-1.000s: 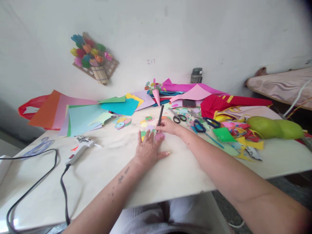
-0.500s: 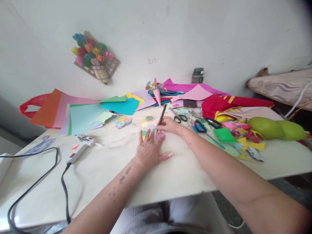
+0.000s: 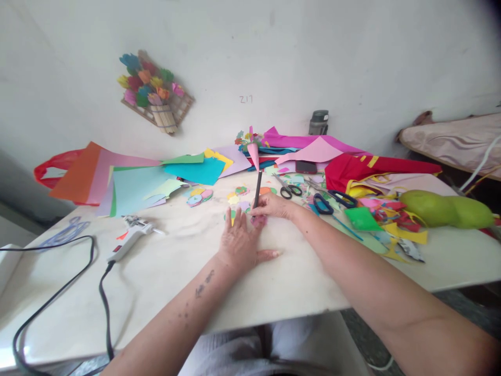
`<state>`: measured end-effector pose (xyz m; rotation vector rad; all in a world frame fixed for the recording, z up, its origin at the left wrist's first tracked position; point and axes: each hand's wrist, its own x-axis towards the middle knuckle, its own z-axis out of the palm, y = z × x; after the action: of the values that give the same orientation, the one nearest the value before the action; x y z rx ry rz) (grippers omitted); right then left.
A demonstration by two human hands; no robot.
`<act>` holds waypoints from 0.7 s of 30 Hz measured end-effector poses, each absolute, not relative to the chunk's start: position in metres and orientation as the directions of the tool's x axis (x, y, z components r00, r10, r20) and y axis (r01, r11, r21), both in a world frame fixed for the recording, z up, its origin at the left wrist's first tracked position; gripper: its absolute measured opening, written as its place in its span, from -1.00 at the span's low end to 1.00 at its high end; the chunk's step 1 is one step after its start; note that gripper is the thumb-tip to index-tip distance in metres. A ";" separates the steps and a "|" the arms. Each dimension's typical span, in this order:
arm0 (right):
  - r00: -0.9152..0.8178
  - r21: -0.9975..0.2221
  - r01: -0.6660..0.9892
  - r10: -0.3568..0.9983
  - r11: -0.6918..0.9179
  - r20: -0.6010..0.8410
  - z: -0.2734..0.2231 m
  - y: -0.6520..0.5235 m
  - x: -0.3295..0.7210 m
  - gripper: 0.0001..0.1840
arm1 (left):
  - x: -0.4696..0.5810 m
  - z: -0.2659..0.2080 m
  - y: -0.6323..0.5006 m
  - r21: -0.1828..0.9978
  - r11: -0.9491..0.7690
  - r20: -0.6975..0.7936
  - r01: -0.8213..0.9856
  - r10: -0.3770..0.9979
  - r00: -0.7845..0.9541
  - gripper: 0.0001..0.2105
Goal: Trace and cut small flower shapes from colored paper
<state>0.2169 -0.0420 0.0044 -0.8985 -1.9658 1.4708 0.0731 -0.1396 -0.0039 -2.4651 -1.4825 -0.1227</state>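
Observation:
My right hand (image 3: 273, 205) pinches a dark pencil-like stick (image 3: 257, 189), which stands nearly upright. Its lower end meets a small pink paper piece (image 3: 260, 221) on the table. Spread flat, my left hand (image 3: 241, 237) presses with a fingertip on that pink piece, its thumb pointing right. Small cut paper shapes (image 3: 234, 199) lie just beyond my left fingers, and a green and yellow bit shows between them. Whether the stick is a pencil or a pen, I cannot tell.
A glue gun (image 3: 133, 237) with a black cord lies left. Coloured paper sheets (image 3: 136, 188) line the back. To the right are black-handled scissors (image 3: 290, 191), blue-handled scissors (image 3: 323, 204), a phone (image 3: 306, 167), paper scraps (image 3: 407, 233) and green balloons (image 3: 446, 208).
The stick in my right hand has swung from a rightward lean to nearly upright, and my right fingers have come slightly lower. My left hand stays flat in about the same place.

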 end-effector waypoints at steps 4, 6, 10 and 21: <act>-0.657 -0.958 0.221 0.754 0.183 -0.008 0.006 -0.043 0.216 -0.71 | 0.074 -0.002 -0.140 -0.193 -0.441 0.188 0.876 0.860 0.475 -0.16; -0.657 -0.957 0.229 0.754 0.180 -0.016 0.006 -0.043 0.216 -0.71 | 0.074 -0.002 -0.140 -0.199 -0.441 0.185 0.875 0.860 0.476 -0.15; -0.662 -0.951 0.245 0.750 0.190 -0.021 0.007 -0.043 0.216 -0.69 | 0.074 -0.003 -0.139 -0.207 -0.443 0.176 0.872 0.860 0.479 -0.15; -0.663 -0.941 0.268 0.749 0.208 -0.023 0.007 -0.043 0.215 -0.67 | 0.075 -0.001 -0.140 -0.186 -0.442 0.168 0.878 0.866 0.471 -0.16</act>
<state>0.2155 -0.0426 0.0068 -0.9419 -2.0472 1.4551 0.0752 -0.1399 -0.0007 -2.4743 -1.4973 -0.0705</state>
